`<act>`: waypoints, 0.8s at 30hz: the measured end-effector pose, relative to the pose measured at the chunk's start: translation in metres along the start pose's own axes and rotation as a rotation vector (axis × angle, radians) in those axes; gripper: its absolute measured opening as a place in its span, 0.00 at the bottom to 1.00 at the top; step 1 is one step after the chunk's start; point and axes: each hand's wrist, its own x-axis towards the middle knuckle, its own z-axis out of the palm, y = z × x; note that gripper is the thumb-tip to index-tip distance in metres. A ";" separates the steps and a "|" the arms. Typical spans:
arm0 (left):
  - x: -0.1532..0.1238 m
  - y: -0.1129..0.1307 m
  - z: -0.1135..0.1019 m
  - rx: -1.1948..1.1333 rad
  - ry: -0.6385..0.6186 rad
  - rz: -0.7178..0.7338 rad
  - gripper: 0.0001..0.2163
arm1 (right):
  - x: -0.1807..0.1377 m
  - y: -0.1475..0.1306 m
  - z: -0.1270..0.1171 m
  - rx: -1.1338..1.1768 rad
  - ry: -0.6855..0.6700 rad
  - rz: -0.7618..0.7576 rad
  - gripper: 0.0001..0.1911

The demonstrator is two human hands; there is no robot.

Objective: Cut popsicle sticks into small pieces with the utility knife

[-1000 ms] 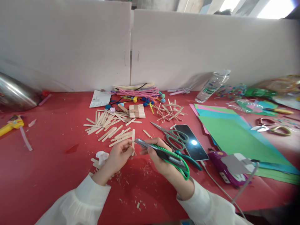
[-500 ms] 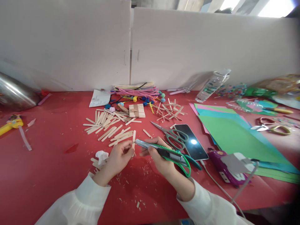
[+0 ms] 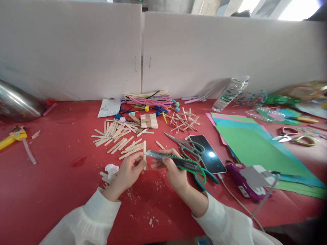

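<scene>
Nearest: white sleeves (image 3: 99, 211) at both wrists, pale wood shavings (image 3: 150, 222) scattered between them on the red tabletop (image 3: 63, 190).

Left hand (image 3: 131, 170): thumb and fingers pinched together on a single craft stick (image 3: 144, 147), toward its lower part. Right hand (image 3: 176, 175): fingers wrapped around a green-and-black utility knife (image 3: 178, 161), thumb along its body.

Key relation: stick lies between the hands, immediately at the left fingertips, its long axis running away from the person. Knife slants in from the right, crosswise to it; blade (image 3: 153, 154) meets the stick's right side about midway along. Contact or a hair short of it: cannot tell. Left hand is the nearer of the two.

Stick: pale, plain wood, flat and narrow, far end rounded. Any nick in it too small to make out.

Just beyond: loose sticks (image 3: 112, 131) fanned out to the left; grey-handled scissors (image 3: 178, 140) and a phone (image 3: 208, 153) to the right. Farther: pink pipe cleaners (image 3: 150, 100), then white panels (image 3: 89, 51) upright behind.
</scene>
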 end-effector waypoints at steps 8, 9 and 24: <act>0.003 0.000 0.000 -0.109 0.033 -0.006 0.07 | 0.008 0.000 0.003 0.169 0.037 0.127 0.08; 0.003 0.000 0.000 -0.122 0.034 -0.006 0.07 | 0.009 0.000 0.003 0.175 0.034 0.132 0.08; 0.004 -0.006 0.003 -0.092 0.069 -0.006 0.06 | -0.004 -0.013 -0.007 -0.472 -0.134 -0.228 0.08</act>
